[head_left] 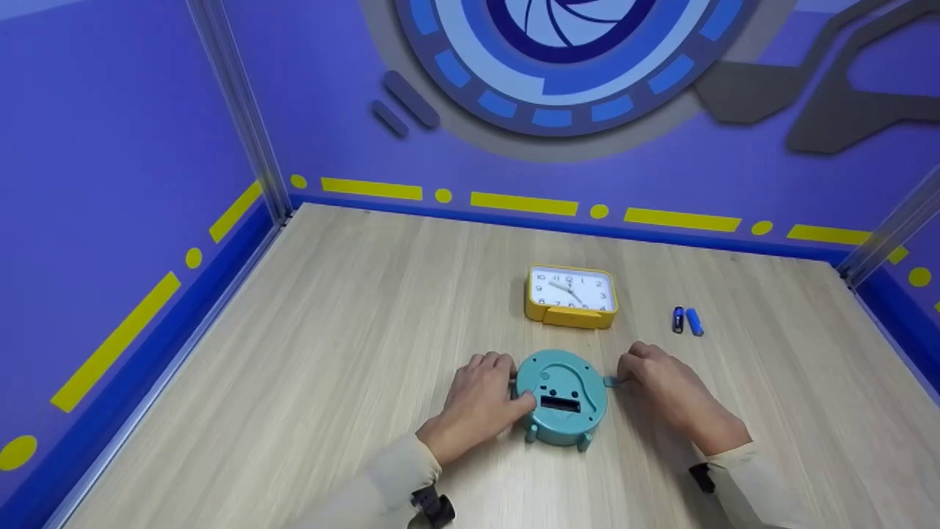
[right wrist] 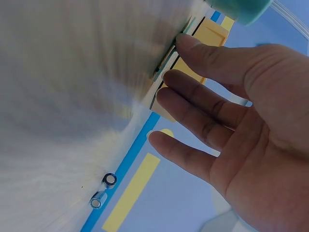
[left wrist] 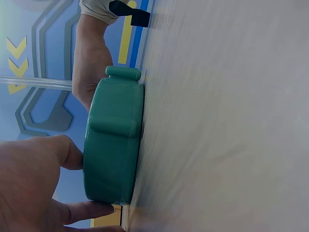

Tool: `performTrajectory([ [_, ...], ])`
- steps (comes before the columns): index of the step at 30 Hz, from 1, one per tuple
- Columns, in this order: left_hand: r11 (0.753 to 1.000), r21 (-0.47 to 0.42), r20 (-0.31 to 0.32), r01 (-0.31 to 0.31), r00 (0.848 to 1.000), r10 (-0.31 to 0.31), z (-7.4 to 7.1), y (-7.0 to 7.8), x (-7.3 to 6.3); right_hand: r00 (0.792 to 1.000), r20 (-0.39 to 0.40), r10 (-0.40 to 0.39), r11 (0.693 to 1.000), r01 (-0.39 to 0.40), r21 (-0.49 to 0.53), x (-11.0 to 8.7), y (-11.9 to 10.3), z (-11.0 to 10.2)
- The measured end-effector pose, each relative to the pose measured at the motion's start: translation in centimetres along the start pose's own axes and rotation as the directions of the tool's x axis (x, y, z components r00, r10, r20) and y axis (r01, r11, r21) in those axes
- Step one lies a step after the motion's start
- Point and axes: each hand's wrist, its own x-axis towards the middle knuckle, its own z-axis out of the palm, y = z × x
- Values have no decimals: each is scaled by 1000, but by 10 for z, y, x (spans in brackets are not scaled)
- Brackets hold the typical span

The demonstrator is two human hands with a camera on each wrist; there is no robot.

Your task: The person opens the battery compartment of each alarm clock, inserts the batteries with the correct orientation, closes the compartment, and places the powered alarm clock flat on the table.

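A round teal alarm clock (head_left: 562, 422) lies face down on the table, its back upward and an empty battery slot (head_left: 559, 404) showing. My left hand (head_left: 481, 393) grips its left side, thumb over the back's edge and fingers against the rim; the left wrist view has the clock's side (left wrist: 113, 159) between thumb and fingers. To the clock's right, my right hand (head_left: 664, 386) pinches a small teal battery cover (head_left: 612, 381) at its fingertips, close over the table. From the right wrist, the cover (right wrist: 166, 60) appears thin and edge-on by the thumb tip.
Behind the teal clock, a yellow rectangular clock (head_left: 571, 317) lies with its dial up. Two blue batteries (head_left: 694, 322) lie side by side to the right, beyond my right hand. Blue-purple panels (head_left: 514, 165) wall the wooden table's back and sides.
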Motion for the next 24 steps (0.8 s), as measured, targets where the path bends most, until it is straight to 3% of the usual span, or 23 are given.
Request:
performTrajectory([
  [16, 1000, 10, -7, -6, 1000, 6, 1, -1, 1, 1000, 16, -1, 1000, 1, 25, 0, -2, -4],
  [24, 999, 32, -29, -18, 999, 19, 3, -2, 1, 999, 10, 49, 998, -50, 42, -2, -7, -8],
])
